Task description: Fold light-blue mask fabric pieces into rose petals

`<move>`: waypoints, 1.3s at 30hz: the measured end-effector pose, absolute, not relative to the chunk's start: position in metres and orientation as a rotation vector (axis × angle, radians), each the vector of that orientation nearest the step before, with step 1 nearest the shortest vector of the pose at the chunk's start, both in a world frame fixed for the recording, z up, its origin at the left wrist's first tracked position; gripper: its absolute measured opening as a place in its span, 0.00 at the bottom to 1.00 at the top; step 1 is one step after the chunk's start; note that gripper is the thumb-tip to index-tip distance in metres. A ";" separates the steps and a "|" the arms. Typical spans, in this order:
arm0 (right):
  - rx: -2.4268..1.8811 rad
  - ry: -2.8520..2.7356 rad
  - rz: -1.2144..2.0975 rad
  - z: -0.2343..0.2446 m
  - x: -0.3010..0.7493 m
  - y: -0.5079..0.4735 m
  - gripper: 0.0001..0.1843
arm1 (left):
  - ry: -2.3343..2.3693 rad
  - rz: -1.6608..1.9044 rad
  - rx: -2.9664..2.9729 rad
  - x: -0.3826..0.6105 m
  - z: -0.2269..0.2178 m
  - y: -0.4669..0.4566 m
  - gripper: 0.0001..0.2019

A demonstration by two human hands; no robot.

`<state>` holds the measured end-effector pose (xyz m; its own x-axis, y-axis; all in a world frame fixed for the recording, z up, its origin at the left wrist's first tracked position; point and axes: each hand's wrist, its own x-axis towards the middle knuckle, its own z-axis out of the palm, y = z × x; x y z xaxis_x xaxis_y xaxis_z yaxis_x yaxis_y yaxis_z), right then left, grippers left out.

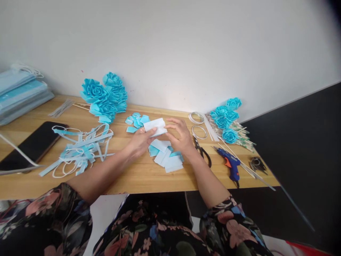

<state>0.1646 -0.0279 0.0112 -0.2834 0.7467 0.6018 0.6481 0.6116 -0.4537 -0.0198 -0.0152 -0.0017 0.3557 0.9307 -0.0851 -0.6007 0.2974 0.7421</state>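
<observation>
My left hand [141, 141] pinches a white rectangular piece of mask fabric [153, 125], its thumb lying on top. Curved and spread apart, the fingers of my right hand [180, 134] are at the right edge of that piece; I cannot tell whether they touch it. Just below both hands lies a loose pile of white and light blue fabric pieces [172, 163]. Smaller blue cut pieces [137, 120] lie scattered behind my left hand. Beside my right wrist are black-handled scissors [204, 153], partly hidden by the arm.
Blue fabric flowers [105, 96] stand back left; smaller ones [223, 115] lie on sticks at right. A blue glue gun [230, 163], tape rolls [199, 132] and pliers-like tool [258, 164] are rightward. Left are mask offcuts [82, 149], a phone [33, 145] and stacked masks [22, 92].
</observation>
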 end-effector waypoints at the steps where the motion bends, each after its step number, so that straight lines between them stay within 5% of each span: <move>1: -1.089 -2.027 0.137 0.011 0.165 -0.027 0.08 | 0.567 1.087 0.694 -0.020 -0.002 -0.016 0.12; 9: -1.164 -2.010 0.175 0.006 0.165 -0.024 0.04 | 0.572 1.080 0.755 -0.019 -0.002 -0.018 0.19; 39: -1.156 -1.900 0.415 0.001 0.163 -0.026 0.07 | 0.878 1.105 1.134 -0.024 -0.006 -0.009 0.16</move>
<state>0.1626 -0.0257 0.0014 -0.2101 0.8440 0.4935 0.5616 0.5174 -0.6457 -0.0243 -0.0088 -0.0057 0.2476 0.9689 0.0020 -0.2171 0.0535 0.9747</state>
